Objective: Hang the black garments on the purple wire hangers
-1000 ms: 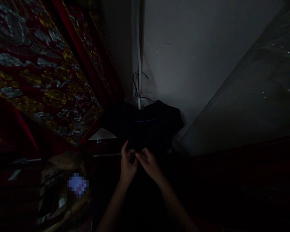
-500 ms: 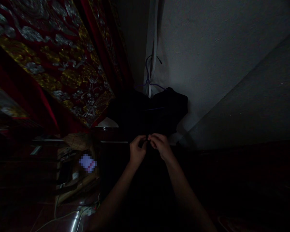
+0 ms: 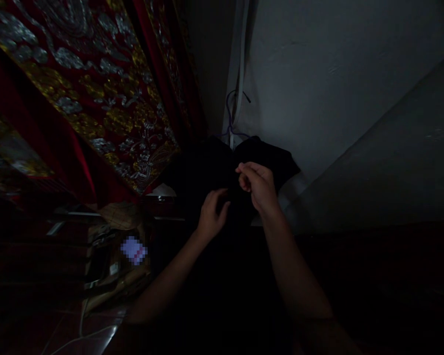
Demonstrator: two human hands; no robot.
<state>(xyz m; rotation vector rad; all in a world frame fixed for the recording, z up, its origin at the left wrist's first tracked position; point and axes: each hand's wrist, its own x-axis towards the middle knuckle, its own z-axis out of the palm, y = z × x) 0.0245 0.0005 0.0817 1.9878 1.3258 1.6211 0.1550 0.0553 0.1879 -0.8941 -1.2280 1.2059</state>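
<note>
Dark garment (image 3: pixel 214 170) hanging from a thin purple hanger (image 3: pixel 230 116), in front of the pale wall (image 3: pixel 325 98) and next to the red embroidered cloth (image 3: pixel 107 88). Right hand (image 3: pixel 257 185) over the upper front of this garment, higher than the left hand (image 3: pixel 213 214). On the right, fingertips drawn together as for a pinch, with other fingers curled inward; impossible to tell in such weak light whether holding anything thin. On the left, fingers half bent, with a clear gap between thumb and forefinger, and apparently with nothing gripped; contact with the garment not possible to confirm.

For good finger work at this place, probably better to steady the garment lightly from the left, and to move the right side slowly, without pulling hard against the hanger. Advisable also to bring more light, because of dark material on dark background. Best to keep the pinch small, so as to avoid creasing or swinging.

About writing: no brand or label readable on the garment. On the bright patch (image 3: pixel 133 250) at lower left, only coarse pale violet blocks with a reddish mark, without any legible letter.
</note>
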